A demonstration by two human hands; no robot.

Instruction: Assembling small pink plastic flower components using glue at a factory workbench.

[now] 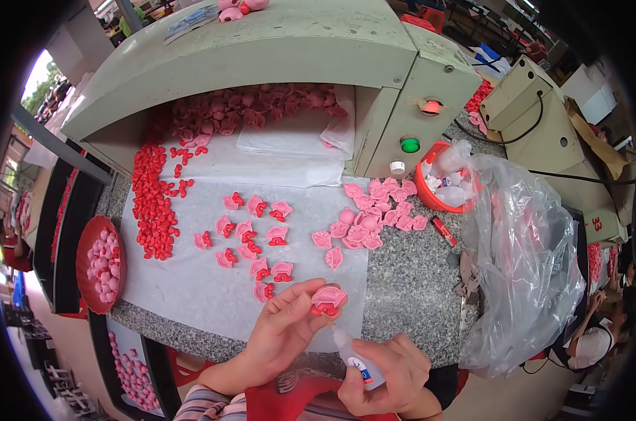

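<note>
My left hand (pixel 284 324) pinches a small pink molded piece (pixel 330 297) with a red bow-shaped part along its lower edge. My right hand (pixel 395 372) is wrapped round a small clear squeeze bottle (pixel 363 365), its nozzle pointing up just below the held piece; whether they touch I cannot tell. Beyond my left hand, several pink pieces with red bows (pixel 244 230) lie spread over white paper (pixel 192 281). Loose pink pieces (pixel 374 210) are heaped to the right of them, and a dense pile of red bow-shaped parts (pixel 153 210) covers the paper's left side.
A pale green machine (pixel 262 49) spans the back, pink pieces inside its opening. At left stands a red bowl (pixel 86 295) of pink pieces. On the right are a red basket (pixel 423 189) of bottles, a small red tube (pixel 444 231) and a large clear plastic bag (pixel 521 266).
</note>
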